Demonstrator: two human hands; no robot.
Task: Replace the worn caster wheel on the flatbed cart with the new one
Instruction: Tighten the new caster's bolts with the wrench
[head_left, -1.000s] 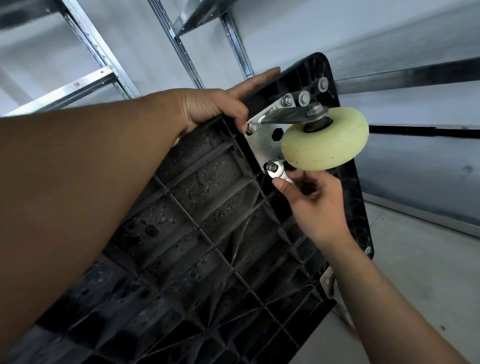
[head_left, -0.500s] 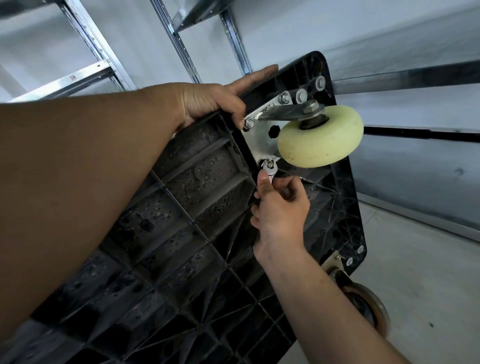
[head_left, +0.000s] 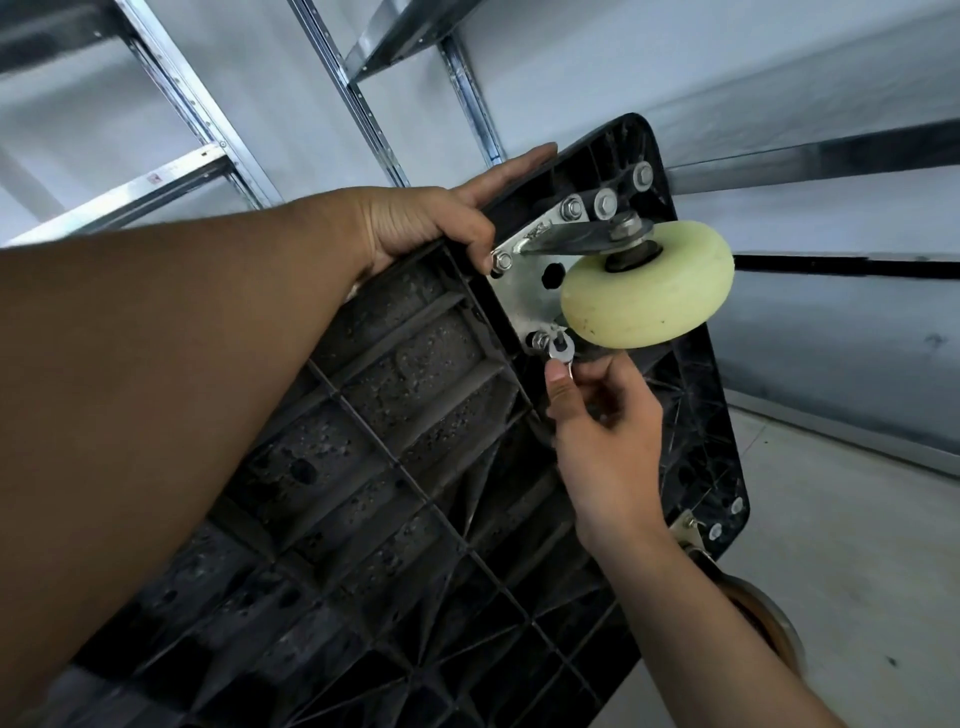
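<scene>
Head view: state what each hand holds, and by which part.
The left hand grips the cart deck by its edge; the right hand pinches a small wrench by its handle.

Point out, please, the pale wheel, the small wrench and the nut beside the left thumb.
pale wheel (head_left: 649, 301): head view, on its tread.
small wrench (head_left: 563, 356): head view, on its head.
nut (head_left: 502, 260): head view, on its top.

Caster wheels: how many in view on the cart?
2. A pale yellow-green wheel at the upper corner of the cart, above the right hand; a brownish wheel at its lower right corner, partly hidden behind the right forearm. Others may be out of frame.
</scene>
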